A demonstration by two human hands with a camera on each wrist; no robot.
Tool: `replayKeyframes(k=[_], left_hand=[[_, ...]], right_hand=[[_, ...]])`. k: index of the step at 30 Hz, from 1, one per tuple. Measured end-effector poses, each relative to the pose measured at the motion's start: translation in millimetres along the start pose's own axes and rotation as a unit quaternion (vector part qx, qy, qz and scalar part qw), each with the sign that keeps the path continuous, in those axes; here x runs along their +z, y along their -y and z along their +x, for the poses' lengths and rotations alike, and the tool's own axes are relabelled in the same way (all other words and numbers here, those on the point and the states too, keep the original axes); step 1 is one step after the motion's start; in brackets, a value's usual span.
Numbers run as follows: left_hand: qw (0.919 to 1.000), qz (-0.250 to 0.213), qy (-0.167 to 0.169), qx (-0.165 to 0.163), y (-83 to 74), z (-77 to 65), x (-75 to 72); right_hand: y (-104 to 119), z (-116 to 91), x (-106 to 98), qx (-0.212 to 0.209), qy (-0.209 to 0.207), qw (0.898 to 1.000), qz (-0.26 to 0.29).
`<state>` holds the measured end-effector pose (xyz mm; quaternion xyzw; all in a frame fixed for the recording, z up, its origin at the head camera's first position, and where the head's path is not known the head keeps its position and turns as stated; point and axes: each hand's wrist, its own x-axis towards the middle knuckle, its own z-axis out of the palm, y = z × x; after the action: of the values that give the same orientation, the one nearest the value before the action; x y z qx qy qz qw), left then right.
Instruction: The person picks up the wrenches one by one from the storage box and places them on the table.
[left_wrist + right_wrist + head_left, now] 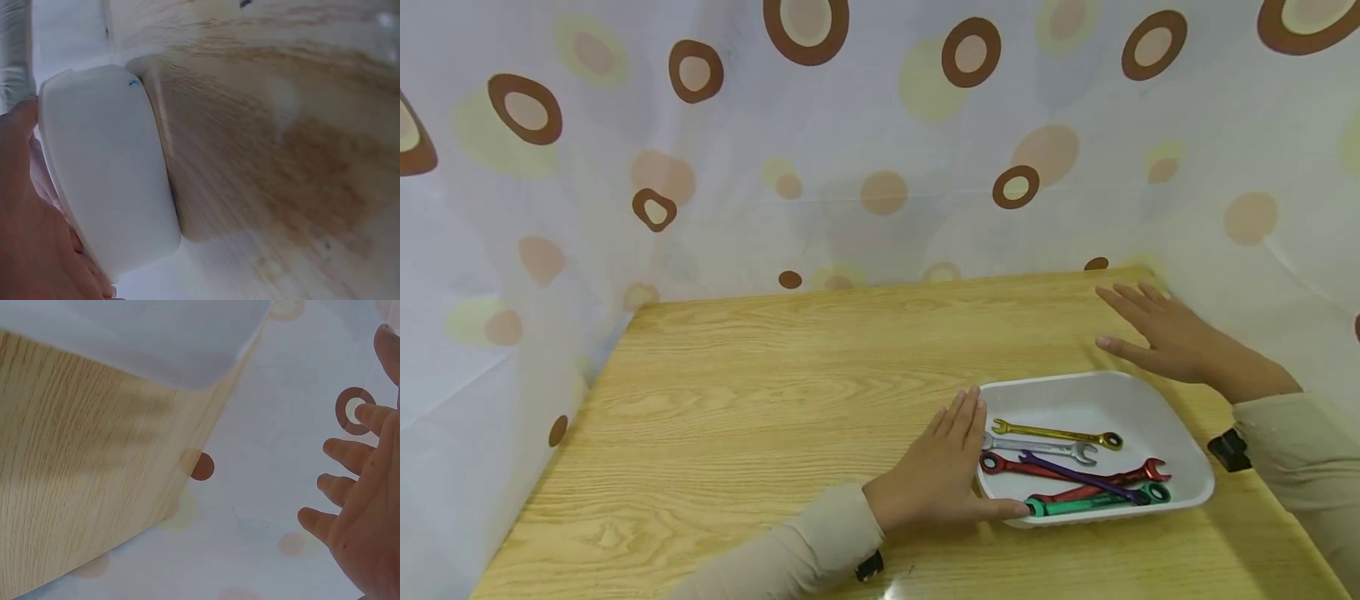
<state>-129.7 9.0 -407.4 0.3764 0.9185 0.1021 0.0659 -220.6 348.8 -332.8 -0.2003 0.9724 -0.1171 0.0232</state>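
Tray (1060, 400) and wrenches lay at the right of the desk (760, 400) in the head view, the tray near the desk's right edge and well apart from its far left corner. Gold wrench (1052, 432) and silver wrench (1037, 447) were farthest back in it, the gold with its ring toward the desk's right edge, the silver with a forked end that way. Purple wrench (1067, 471) slanted over red wrenches (1026, 468), its nearer end on the green wrench (1090, 503), which lay along the tray's near wall. The left hand (936, 479) had its fingers straight against the tray's left wall and its thumb stretched along the near rim, gripping nothing. The right hand (1176, 337) hung beyond the tray's far right corner, near the desk's right edge, fingers straight, thumb apart, holding nothing. Each sleeve (797, 533) was beige, with something black at the wrist. Spotted cloth (850, 108) stood along the desk's far edge and both sides.

From the left wrist, the tray's white outer wall stood on the desk, a small blue mark (133, 82) near one corner. Left thumb and fingers met the rim; the fingertips were partly hidden.

From the right wrist, the right hand's fingers were spread apart before the cloth, touching nothing. Part of the tray showed, blurred, above the desk, whose corner met the cloth.
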Motion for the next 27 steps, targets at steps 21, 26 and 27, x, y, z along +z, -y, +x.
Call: replayKeyframes(k=[21,26,27], left_hand=[[1.0,0.001,0.001,-0.008,-11.2,-1.5,3.3],[0.9999,0.0,-0.009,-0.01,-13.0,-1.6,5.2],[0.9999,0.0,-0.011,-0.009,-13.3,-1.7,5.5]], right_hand=[[61.9,-34.6,17.4,-0.088,-0.022,0.994,0.057],[71.9,-37.3,33.3,-0.088,0.011,0.993,0.074],[72.7,-37.0,36.9,-0.092,0.015,0.993,0.07]])
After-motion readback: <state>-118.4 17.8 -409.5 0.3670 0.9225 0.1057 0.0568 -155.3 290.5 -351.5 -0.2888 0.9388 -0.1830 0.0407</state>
